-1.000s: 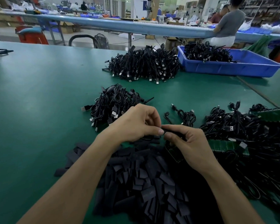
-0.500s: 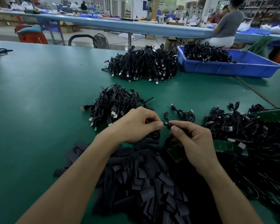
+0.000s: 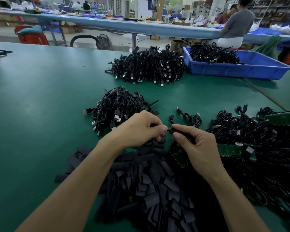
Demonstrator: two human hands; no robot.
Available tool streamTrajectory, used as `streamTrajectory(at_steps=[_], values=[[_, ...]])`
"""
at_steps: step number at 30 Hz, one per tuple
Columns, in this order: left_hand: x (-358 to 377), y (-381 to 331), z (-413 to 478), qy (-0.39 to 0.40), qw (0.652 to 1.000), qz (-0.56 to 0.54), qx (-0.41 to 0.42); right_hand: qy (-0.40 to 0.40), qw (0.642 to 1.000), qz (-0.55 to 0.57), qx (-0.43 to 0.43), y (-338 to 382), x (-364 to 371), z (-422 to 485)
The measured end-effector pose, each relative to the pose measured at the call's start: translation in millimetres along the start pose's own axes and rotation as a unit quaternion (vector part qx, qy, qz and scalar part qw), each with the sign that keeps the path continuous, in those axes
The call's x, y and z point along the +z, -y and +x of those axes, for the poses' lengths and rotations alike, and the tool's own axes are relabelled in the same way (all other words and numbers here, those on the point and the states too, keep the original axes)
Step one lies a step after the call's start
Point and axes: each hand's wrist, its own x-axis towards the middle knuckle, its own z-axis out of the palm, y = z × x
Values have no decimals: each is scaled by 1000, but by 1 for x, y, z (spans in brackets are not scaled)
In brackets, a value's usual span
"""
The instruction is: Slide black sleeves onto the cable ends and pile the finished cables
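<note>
My left hand [image 3: 139, 129] and my right hand [image 3: 193, 144] meet above the green table [image 3: 40, 114], fingertips nearly touching. Between them a black cable end [image 3: 170, 130] is pinched; my right thumb and forefinger hold it, and my left fingers curl round a black piece at the same spot, mostly hidden. A heap of flat black sleeves [image 3: 149, 190] lies under my forearms. A pile of black cables [image 3: 117, 108] sits just beyond my left hand. A tangle of cables [image 3: 258, 139] spreads to the right.
A larger cable pile [image 3: 149, 66] lies farther back, beside a blue tray [image 3: 241, 69] holding more cables. One loose cable [image 3: 191, 118] lies ahead of my right hand. Green circuit boards [image 3: 233, 150] show among the right tangle. A person sits at the far bench.
Both hands have risen slightly away from me, and my right hand has turned so its thumb and forefinger pinch the cable end more openly. The piles have not moved.
</note>
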Motion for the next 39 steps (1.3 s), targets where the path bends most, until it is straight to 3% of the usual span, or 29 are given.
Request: streamTrajectory(at_steps=[13,32,35,39], values=[[3,-2,1,18,1000,11,9,-22,1000,1,-5,-3,1,0],[3,-1,-1,36,999,31,24,17,1000,-7,-1,-4,-1,1],[5,0,0,31,999,28,27,-6,1000,4,-5,-2,0,1],[7,1,2,11,999,25,25,-92,995,38,16,-2,2,1]])
